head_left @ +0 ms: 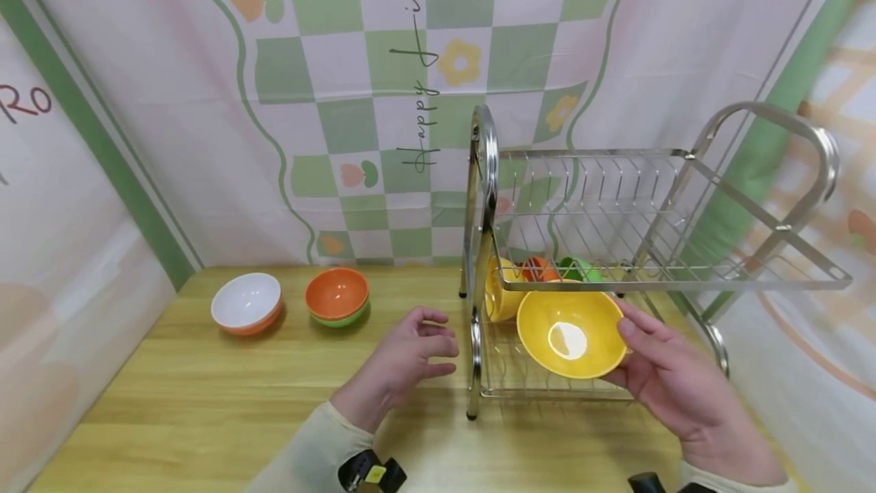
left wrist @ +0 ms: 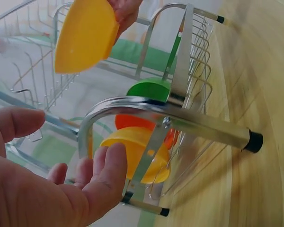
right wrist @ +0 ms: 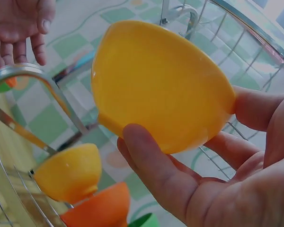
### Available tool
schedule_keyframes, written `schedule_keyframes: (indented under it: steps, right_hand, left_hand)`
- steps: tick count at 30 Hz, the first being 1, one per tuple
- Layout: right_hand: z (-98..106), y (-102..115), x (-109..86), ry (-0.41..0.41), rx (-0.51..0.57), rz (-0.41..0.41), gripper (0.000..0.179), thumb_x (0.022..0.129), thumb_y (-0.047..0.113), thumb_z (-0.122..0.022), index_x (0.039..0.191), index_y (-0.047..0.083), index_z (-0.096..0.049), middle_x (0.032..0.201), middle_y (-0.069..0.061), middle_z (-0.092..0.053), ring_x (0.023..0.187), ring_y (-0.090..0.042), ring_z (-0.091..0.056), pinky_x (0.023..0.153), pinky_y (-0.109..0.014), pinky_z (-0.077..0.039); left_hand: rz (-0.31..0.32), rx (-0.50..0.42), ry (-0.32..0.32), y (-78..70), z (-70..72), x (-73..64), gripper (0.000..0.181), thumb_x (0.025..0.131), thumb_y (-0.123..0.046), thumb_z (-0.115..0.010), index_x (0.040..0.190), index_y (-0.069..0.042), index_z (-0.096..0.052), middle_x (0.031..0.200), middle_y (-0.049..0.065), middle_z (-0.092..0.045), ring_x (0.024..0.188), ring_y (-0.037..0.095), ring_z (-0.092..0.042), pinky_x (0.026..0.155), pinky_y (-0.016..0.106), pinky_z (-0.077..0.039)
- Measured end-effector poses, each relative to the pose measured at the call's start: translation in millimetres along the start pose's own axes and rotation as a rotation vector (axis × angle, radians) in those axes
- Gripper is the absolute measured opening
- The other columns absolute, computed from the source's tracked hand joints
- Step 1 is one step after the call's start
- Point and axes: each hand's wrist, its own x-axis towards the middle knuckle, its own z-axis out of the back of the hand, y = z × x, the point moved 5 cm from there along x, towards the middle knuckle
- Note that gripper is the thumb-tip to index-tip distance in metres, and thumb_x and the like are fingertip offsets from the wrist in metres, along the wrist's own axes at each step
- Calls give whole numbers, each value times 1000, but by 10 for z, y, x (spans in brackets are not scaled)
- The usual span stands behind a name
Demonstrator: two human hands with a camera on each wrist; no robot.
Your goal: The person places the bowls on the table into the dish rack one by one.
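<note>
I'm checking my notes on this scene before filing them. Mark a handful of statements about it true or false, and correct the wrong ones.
1. On the wooden table, the white-lined bowl stands left of the orange-lined bowl in the head view. True.
2. The left hand grips the orange-lined bowl. False: it holds nothing.
3. The right hand holds a yellow bowl. True.
4. The dish rack has a single tier. False: it has two.
5. A second yellow bowl is in the lower tier. True.

The left hand [left wrist: 52, 189] is near a metal rack [left wrist: 203, 125] holding a yellow bowl [left wrist: 136, 142].
</note>
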Motion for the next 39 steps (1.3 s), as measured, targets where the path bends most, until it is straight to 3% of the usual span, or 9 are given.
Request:
schedule_keyframes:
  steps: [5, 11, 25, 27, 30, 33, 34, 36, 39]
  right_hand:
    - [71, 35, -31, -72, -103, 18, 48, 108, 0, -23, 146, 10, -50, 136, -14, -58, 112, -32, -63, 93, -47, -53]
    - [173, 59, -63, -199, -269, 35, 45, 108, -1, -32, 142, 17, -56, 129, -10, -63, 108, -29, -66, 87, -44, -56]
    - [312, 63, -122, -277, -293, 29, 45, 107, -1, -36, 139, 20, -59, 125, -7, -65, 104, -28, -67, 83, -43, -58]
    - [333, 88, -140, -347, -337, 25, 43, 106, 1, -40, 142, 19, -55, 125, -5, -65, 102, -26, -68, 83, -41, -58]
    - [368, 179, -198, -554, -640, -43, 50, 106, 18, -50, 154, 14, -37, 140, -18, -53, 96, -17, -69, 74, -31, -60]
    - [393, 305, -262, -768, -1032, -225, 73, 102, 44, -54, 158, 12, -22, 149, -32, -35, 101, -30, -68, 77, -49, -58]
    - [394, 347, -269, -804, -1157, -283, 77, 101, 51, -52, 159, 12, -20, 152, -35, -26, 106, -37, -65, 81, -57, -54]
    - [400, 414, -270, -842, -1313, -355, 79, 99, 58, -48, 159, 15, -20, 153, -34, -24, 116, -53, -53, 82, -75, -41]
    - [405, 478, -215, -814, -1501, -337, 74, 102, 53, -45, 157, 8, -23, 149, -38, -27, 118, -63, -41, 86, -79, -32]
  left_hand:
    - [33, -39, 22, 73, -87, 70, 49, 85, 6, -65, 130, 0, -46, 119, 24, -52, 99, 34, -61, 87, 48, -56]
    - [12, -68, 36, 144, -151, 116, 43, 84, 9, -64, 123, 7, -48, 105, 20, -59, 86, 27, -64, 85, 47, -57]
    - [14, 24, -28, 202, -224, 159, 15, 87, 9, -63, 99, 2, -58, 96, 13, -59, 84, 24, -60, 78, 40, -59]
    - [13, 41, -28, 208, -225, 162, 11, 87, 8, -63, 95, 1, -58, 94, 12, -58, 83, 24, -59, 77, 40, -59]
    - [10, 61, -22, 212, -227, 167, 9, 88, 7, -63, 93, 0, -58, 94, 12, -59, 83, 23, -60, 76, 39, -59]
    - [11, 66, -20, 213, -230, 172, 9, 89, 7, -63, 93, 0, -58, 94, 12, -59, 83, 24, -60, 76, 38, -59]
    - [10, 69, -22, 215, -230, 174, 9, 89, 7, -63, 93, 1, -58, 94, 12, -59, 83, 24, -60, 76, 39, -59]
    - [9, 70, -27, 216, -232, 174, 9, 89, 7, -63, 92, 1, -58, 94, 12, -60, 82, 24, -61, 76, 39, -59]
    - [7, 73, -32, 212, -240, 170, 9, 88, 8, -63, 92, 1, -58, 94, 13, -59, 82, 24, -61, 76, 40, -59]
